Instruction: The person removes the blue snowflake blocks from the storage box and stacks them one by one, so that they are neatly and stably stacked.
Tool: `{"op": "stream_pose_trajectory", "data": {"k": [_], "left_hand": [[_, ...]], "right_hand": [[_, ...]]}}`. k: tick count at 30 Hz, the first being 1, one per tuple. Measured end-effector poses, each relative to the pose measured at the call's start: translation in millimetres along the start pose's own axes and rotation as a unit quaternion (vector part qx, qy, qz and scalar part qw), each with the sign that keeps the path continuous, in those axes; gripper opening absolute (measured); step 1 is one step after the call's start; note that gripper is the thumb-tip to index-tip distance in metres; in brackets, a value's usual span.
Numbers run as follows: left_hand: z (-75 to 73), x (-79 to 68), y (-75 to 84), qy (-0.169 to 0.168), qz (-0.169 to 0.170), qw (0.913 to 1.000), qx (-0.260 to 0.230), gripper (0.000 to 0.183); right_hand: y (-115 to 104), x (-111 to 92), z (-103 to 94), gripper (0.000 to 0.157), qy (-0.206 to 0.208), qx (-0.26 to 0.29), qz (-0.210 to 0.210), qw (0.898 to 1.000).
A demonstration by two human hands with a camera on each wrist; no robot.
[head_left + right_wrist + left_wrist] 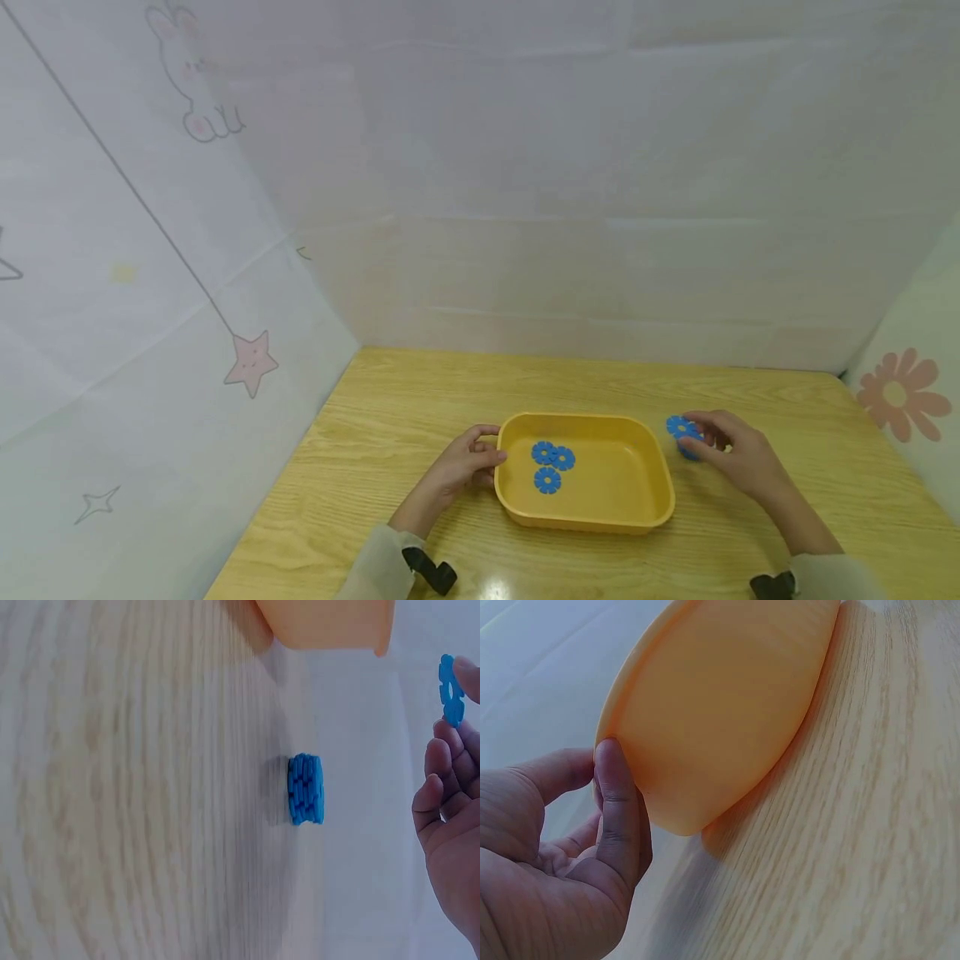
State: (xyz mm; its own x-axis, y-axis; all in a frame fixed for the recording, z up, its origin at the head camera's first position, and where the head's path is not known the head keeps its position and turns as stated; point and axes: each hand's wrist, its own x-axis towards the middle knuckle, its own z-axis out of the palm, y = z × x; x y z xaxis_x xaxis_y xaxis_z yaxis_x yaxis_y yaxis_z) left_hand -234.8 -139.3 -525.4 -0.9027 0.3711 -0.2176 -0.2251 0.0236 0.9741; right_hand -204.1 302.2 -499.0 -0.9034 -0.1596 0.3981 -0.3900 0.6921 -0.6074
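HEAD VIEW. Yellow tray [618, 475] sits flat on wood table [315, 492], approx. btwn both hands. At least 3 blue discs [547, 481] lie in tray's L part; upper two overlap, one lies just below, contact n/a (can't tell). L hand [461, 462] grips tray's L rim, prob. to steady tray vs. sliding. R hand [738, 454] pinches a held disc [679, 427] btwn thumb & fingers, off tray's R side; fingertip hold prob. suits a thin pc. & leaves most of its face exposed. Edges: rounded rim runs all round tray; tabletop extends behind tray to back sheet [525, 250]. Room: tray floor continues R of discs; a gap separates tray's R wall from R hand, so lateral travel there looks unobstructed, but the rim must be cleared from above.

L WRIST VIEW. Digits straddle rim at tray's end; outer wall tapers down to table. Grip at rim prob. keeps fingers out of tray interior.

R WRIST VIEW. Disc stack [306, 789] stands on table, apart from tray; stacking prob. keeps pcs. compact & within reach. Held disc is clear of stack, no contact w/ tray. Tray corner is near; its rim overhangs the wall slightly.
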Motion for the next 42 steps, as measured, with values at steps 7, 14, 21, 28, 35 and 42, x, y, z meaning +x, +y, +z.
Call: {"op": "stream_pose_trajectory", "data": {"k": [7, 14, 21, 28, 35, 42], "left_hand": [[-0.9, 0.6, -0.9, 0.001, 0.001, 1.0, 0.001, 0.052], [-1.6, 0.1, 0.0, -0.009, -0.002, 0.9999, -0.006, 0.054], [-1.8, -0.7, 0.2, -0.014, -0.002, 0.9999, -0.009, 0.056], [-1.8, -1.6, -0.2, -0.018, 0.003, 0.9998, -0.009, 0.057], [-1.7, -1.3, -0.4, -0.019, 0.004, 0.9998, -0.006, 0.057], [-0.2, -1.7, 0.7, -0.014, 0.003, 0.9999, -0.006, 0.056]], "right_hand": [[14, 1, -5.2, 0.04, -0.025, -0.009, 0.053, 0.998], [30, -2, -5.0, 0.047, -0.066, -0.024, 0.096, 0.993], [46, -3, -1.2, 0.049, -0.083, -0.033, 0.099, 0.991], [53, -3, 1.7, 0.049, -0.1, -0.047, 0.106, 0.988], [54, -4, 3.1, 0.046, -0.105, -0.049, 0.107, 0.987], [55, -2, 4.0, 0.044, -0.113, -0.056, 0.094, 0.988]]}}
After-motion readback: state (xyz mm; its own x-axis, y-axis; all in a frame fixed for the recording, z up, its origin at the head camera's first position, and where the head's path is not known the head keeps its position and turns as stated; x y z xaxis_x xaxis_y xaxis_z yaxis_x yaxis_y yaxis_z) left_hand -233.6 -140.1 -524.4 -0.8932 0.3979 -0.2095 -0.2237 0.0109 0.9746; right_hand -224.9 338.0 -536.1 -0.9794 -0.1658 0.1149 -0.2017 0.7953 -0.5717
